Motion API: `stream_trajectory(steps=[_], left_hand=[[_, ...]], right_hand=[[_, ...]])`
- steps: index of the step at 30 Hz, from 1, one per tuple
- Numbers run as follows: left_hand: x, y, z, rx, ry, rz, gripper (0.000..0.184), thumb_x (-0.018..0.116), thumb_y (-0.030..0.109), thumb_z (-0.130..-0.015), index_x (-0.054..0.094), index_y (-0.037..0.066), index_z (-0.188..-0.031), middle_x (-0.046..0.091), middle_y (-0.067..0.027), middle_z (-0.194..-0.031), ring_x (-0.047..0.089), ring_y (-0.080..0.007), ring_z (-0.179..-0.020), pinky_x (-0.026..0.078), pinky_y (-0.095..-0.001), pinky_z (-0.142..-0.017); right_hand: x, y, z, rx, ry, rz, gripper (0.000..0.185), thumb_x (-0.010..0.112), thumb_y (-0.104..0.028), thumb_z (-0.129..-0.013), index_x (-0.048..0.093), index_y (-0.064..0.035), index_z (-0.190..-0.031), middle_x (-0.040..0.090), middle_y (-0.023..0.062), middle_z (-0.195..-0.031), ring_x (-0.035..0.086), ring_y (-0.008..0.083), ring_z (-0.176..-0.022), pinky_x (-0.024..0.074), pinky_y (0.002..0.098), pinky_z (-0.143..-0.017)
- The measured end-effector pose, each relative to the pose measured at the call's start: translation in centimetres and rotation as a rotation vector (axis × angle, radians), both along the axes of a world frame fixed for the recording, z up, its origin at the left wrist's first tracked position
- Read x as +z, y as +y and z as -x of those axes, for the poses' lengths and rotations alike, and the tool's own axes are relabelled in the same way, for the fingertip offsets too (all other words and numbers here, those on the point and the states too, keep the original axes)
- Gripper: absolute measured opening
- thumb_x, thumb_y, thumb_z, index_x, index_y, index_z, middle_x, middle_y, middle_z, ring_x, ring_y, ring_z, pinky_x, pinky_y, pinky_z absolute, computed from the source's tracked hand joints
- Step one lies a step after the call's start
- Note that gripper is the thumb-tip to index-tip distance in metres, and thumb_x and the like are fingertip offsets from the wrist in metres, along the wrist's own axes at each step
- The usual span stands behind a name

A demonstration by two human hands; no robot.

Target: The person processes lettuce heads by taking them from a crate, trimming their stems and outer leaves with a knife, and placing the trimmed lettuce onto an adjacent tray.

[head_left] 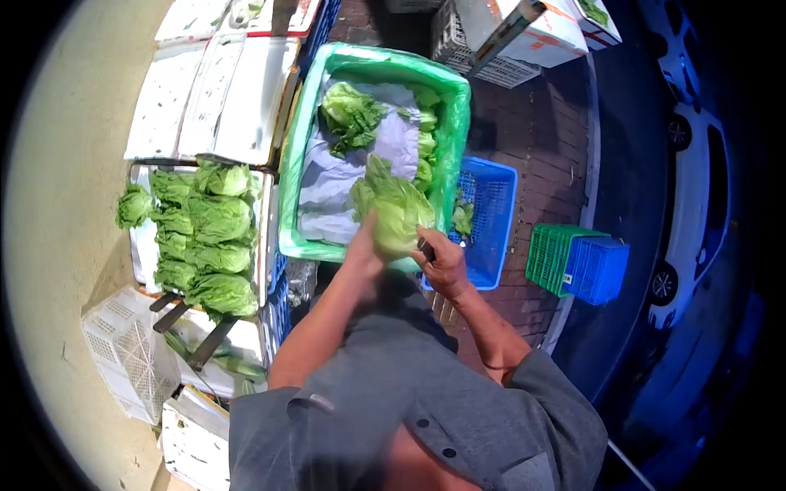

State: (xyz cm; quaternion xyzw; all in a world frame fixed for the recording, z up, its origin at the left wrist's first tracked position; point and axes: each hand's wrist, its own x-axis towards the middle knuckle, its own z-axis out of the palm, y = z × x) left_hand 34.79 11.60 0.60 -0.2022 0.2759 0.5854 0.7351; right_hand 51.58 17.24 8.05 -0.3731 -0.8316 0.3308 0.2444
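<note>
My left hand is closed around the side of a pale green lettuce head, lifted over the near edge of the green-lined crate. In my right hand is a small dark tool, gripped against the lower right of the head; its blade or tip cannot be made out. Another loose lettuce lies on the pale paper inside the crate. Along the crate's right wall, more lettuce heads show, partly covered by the paper.
To the left, rows of lettuces sit on a white foam box, with more white foam boxes beyond. A blue basket holding leaf scraps stands right of the crate. Farther right are green and blue crates by the kerb.
</note>
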Motion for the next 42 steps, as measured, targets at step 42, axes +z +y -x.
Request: stream_trajectory(steps=[42], left_hand=[[5.9,6.8,-10.7,0.130,0.016,0.081,0.053,0.048,0.052,-0.097,0.054,0.011,-0.130,0.061,-0.0103,-0.123,0.058,-0.0291,-0.112,0.046,-0.0463,-0.099]], right_hand=[[1.2,1.2,-7.3,-0.254,0.114,0.089,0.060,0.066,-0.027,-0.092,0.045,0.0020,-0.139,0.066,0.0253,-0.095,0.067,0.0418,-0.078,0.0530,0.0448,-0.066]])
